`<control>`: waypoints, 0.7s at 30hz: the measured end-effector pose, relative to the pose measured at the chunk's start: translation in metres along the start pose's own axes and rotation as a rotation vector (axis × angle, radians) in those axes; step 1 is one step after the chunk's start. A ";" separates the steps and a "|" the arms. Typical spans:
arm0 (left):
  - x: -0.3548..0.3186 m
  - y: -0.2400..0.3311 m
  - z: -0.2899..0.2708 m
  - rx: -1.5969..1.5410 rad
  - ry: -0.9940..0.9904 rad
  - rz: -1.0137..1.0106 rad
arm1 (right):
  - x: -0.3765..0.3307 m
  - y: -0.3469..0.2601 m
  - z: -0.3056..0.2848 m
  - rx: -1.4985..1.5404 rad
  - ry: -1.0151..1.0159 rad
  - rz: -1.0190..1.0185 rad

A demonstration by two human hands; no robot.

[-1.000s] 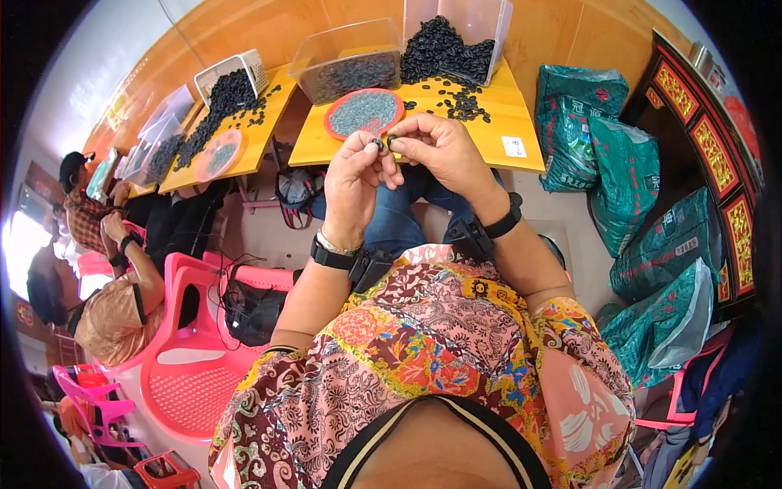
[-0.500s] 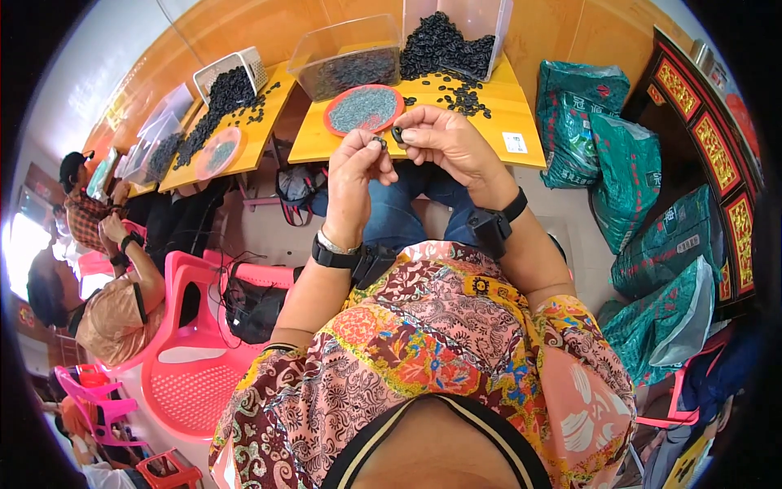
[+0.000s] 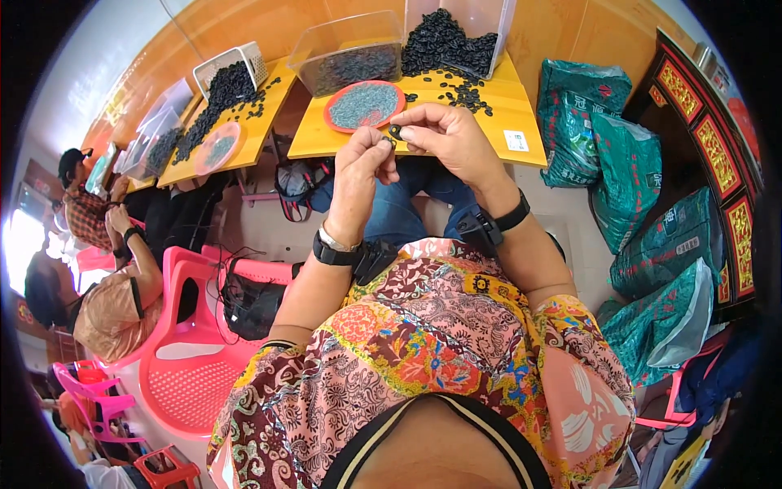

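Observation:
My right hand (image 3: 458,143) pinches a small black rounded piece (image 3: 395,130) between thumb and fingertips. Close beside it, the thumb and forefinger of my left hand (image 3: 360,169) are pressed together at the lower edge of that piece. Whatever the left fingertips grip is too small to make out. Both hands are raised before the near edge of the yellow table (image 3: 314,147). Just beyond them sits a red-rimmed round tray (image 3: 328,119) full of tiny grey pieces.
Behind the tray stands a clear plastic bin (image 3: 305,47) of black pieces. A tipped translucent box spills a black heap (image 3: 444,47) onto the table. Green sacks (image 3: 626,163) stand at right. At left are a pink chair (image 3: 191,391) and a seated person (image 3: 122,314) near another table.
My left fingertips have come slightly right, up against the black piece in my right hand. The right hand has barely shifted. At left, the seated person's hands have lowered a little.

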State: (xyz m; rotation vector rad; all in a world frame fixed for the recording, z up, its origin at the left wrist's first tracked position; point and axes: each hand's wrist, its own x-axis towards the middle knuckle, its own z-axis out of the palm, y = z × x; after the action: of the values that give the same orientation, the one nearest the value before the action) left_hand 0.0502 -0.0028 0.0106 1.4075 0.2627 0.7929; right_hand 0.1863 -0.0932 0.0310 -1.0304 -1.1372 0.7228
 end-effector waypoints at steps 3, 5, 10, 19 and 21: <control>0.000 0.000 -0.001 0.004 -0.014 0.012 | 0.000 0.002 0.001 -0.099 0.004 -0.080; -0.001 0.002 0.000 0.020 -0.001 0.008 | -0.002 -0.001 0.002 -0.145 0.061 -0.103; -0.001 0.000 0.000 0.041 -0.020 0.031 | -0.001 -0.001 -0.001 -0.207 0.060 -0.098; -0.002 0.000 -0.001 0.111 -0.031 0.065 | -0.002 -0.004 0.000 -0.259 0.052 -0.086; -0.002 0.000 -0.001 0.126 -0.032 0.072 | -0.002 -0.002 0.000 -0.278 0.059 -0.094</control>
State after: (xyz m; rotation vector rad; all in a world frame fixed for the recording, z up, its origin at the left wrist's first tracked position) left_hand 0.0482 -0.0028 0.0095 1.5540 0.2411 0.8239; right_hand 0.1860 -0.0956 0.0322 -1.2138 -1.2491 0.4642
